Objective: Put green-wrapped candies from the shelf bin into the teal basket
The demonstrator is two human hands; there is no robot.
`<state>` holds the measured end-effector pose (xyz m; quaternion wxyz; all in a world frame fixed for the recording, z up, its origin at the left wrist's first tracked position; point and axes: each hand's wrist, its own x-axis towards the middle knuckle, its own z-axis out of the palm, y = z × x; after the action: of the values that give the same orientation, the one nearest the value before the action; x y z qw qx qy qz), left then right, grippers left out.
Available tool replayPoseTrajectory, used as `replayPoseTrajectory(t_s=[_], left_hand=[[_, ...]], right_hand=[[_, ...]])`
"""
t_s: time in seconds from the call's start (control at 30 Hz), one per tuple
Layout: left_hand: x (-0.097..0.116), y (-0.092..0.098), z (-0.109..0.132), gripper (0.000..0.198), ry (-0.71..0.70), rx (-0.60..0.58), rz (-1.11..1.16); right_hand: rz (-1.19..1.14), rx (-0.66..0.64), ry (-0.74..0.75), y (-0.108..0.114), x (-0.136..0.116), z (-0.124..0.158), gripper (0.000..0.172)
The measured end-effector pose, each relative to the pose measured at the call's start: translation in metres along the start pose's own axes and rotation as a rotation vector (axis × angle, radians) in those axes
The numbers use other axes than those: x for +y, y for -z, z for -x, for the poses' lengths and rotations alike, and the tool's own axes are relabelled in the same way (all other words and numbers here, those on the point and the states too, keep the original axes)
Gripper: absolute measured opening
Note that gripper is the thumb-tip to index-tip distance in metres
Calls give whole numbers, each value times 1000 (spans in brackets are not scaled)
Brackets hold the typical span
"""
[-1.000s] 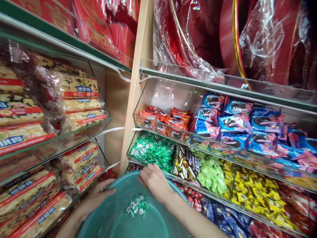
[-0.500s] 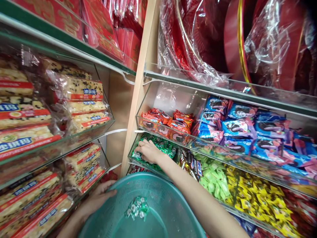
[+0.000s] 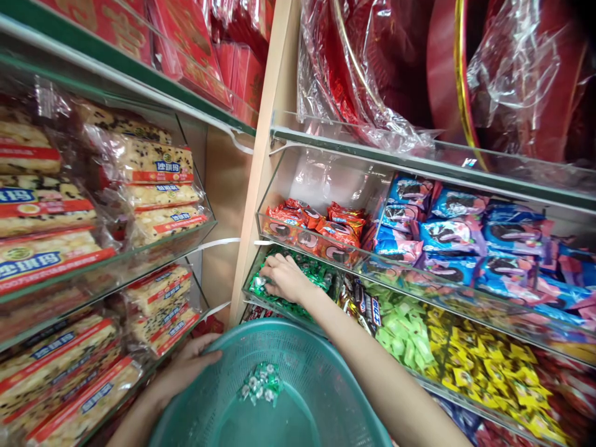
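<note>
Low gap over the green candies (image 3: 321,277) — glass shelf (image 3: 311,243) above, front lip (image 3: 274,306) below

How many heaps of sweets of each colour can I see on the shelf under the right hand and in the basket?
Dark green sweets: 2, one heap under the right hand, one small heap in the basket
Brown and gold sweets: 1
Light green sweets: 1
Yellow sweets: 1
Total: 5

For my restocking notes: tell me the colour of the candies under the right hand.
Green with white: the candies under the right hand, clearest in head view.
</note>
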<state>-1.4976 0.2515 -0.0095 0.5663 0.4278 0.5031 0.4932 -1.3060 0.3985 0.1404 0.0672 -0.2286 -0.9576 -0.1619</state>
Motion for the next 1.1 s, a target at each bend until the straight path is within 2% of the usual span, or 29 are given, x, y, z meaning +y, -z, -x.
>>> replayPoseTrajectory(t_s=[0.13, 0.23, 0.33, 0.47, 0.57, 0.7, 0.83, 0.97, 1.1], left_hand=[[0, 0, 0, 49, 10, -19, 9], [1, -1, 1, 56, 44, -23, 25], [3, -2, 1, 56, 44, -19, 24], [2, -1, 1, 47, 10, -36, 6], [1, 0, -1, 48, 1, -33, -16], [1, 0, -2, 51, 16, -38, -6], [0, 0, -1, 54, 57, -16, 23], [-1, 0, 0, 55, 60, -20, 18], [-3, 0, 0, 53, 55, -38, 35]], right_hand=[[-124, 81, -4, 19, -16, 31, 23], [-258, 74, 16, 20, -40, 64, 23], [-373, -3, -1, -3, -61, 95, 20], [-423, -123, -119, -59, -71, 119, 23], [-401, -199, -208, -93, -68, 126, 22], [-337, -320, -289, -117, -64, 128, 17], [-302, -403, -428, -129, -72, 130, 18], [-293, -433, -585, -135, -84, 131, 24], [-289, -458, -672, -136, -92, 129, 25]])
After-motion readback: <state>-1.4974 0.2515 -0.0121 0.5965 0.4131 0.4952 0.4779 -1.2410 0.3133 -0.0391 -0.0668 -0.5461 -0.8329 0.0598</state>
